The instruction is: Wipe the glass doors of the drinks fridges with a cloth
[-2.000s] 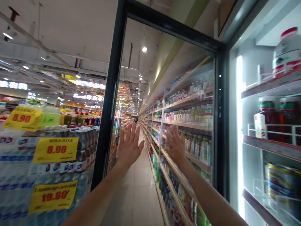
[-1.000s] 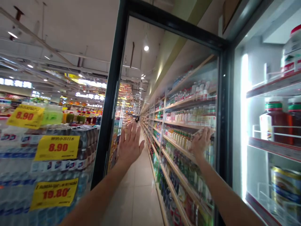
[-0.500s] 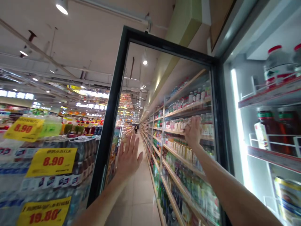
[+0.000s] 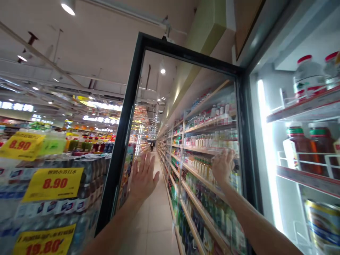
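Observation:
In the head view a glass cooler door (image 4: 136, 88) with a dark frame stands swung out in front of me. My left hand (image 4: 143, 177) lies flat against its glass near the outer frame edge, fingers stretched out. Further right, my right hand (image 4: 222, 166) presses on the same pane, its fingers bent over what looks like a pale, crumpled cloth (image 4: 230, 153). The hand covers most of this cloth, and motion blurs it. Shelves of bottles show through the glass behind both hands.
On the right, the open cooler holds red-capped bottles (image 4: 309, 78), dark bottles with green caps (image 4: 300, 141) and a can pack (image 4: 322, 219). Stacked drinks with yellow price signs (image 4: 54, 183) stand left. A person (image 4: 152, 146) is far down the aisle.
My right hand has slid down and slightly right over the glass. My left hand stays on the pane in nearly the same spot. The view has shifted slightly.

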`<state>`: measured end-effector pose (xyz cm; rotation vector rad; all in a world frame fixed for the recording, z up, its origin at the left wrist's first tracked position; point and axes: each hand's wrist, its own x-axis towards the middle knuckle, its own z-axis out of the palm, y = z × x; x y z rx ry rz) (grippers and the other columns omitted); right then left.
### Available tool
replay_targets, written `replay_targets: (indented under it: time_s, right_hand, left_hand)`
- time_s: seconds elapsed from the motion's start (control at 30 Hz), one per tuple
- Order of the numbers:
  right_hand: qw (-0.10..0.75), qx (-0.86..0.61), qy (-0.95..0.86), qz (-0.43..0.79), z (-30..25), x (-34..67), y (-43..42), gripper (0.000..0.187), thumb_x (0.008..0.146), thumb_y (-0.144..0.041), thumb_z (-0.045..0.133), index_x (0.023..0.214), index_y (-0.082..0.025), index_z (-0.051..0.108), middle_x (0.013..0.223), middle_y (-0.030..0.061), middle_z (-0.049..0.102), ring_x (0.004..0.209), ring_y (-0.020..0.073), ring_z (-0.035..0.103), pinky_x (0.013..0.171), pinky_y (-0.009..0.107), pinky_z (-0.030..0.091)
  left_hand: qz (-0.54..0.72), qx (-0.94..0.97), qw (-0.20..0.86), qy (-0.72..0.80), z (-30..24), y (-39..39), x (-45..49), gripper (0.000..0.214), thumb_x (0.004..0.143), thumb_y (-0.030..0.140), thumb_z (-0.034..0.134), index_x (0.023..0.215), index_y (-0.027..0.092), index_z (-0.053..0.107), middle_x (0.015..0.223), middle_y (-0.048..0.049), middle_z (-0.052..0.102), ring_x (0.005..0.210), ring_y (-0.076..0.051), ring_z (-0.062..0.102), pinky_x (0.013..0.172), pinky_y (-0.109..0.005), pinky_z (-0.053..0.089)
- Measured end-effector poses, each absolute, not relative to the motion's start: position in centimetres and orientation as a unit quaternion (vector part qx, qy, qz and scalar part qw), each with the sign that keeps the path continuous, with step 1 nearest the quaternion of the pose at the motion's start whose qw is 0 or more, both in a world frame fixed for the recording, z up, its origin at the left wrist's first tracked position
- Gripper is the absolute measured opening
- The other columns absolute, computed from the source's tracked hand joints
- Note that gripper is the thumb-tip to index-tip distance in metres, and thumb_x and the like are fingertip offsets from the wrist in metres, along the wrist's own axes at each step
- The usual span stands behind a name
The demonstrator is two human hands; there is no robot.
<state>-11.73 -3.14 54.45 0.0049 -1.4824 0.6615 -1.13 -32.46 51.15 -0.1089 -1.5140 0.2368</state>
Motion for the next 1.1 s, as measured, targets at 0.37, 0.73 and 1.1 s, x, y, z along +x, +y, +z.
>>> replay_targets:
  time_s: [0.37,0.73,1.1]
  right_hand:
    - [0.753,0.090,-0.618,0.206,47.8,-10.7,-7.5,0.057,0.089,-0.027,0.037,0.143,-0.016,0.024,0.147,0.0197,0.027,0.137,0.0293,0.025,0.103,0.053,0.026]
    - [0.733,0.068,-0.634,0.237,44.4,-10.1,-6.7,0.057,0.089,-0.029,0.036,0.144,-0.018,0.023,0.148,0.0188,0.024,0.136,0.0313,0.024,0.102,0.058,0.027]
    - [0.740,0.123,-0.627,0.210,44.4,-9.1,-9.4,0.056,0.090,-0.026,0.038,0.144,-0.018,0.024,0.147,0.0188,0.028,0.137,0.0290,0.024,0.106,0.055,0.023]
  left_hand:
    - [0.110,-0.017,0.716,-0.690,50.6,-31.9,-1.4,0.059,0.090,0.032,0.039,0.143,0.012,0.025,0.145,-0.0131,0.033,0.139,-0.026,0.022,0.112,-0.047,0.015]
    - [0.124,-0.056,0.686,-0.715,49.2,-32.2,-0.6,0.066,0.087,0.047,0.043,0.141,0.011,0.029,0.147,-0.0165,0.030,0.140,-0.028,0.016,0.112,-0.048,0.014]
    - [0.134,-0.047,0.675,-0.724,48.8,-31.9,0.1,0.062,0.089,0.044,0.042,0.139,0.010,0.032,0.146,-0.0157,0.030,0.140,-0.028,0.017,0.113,-0.048,0.014]
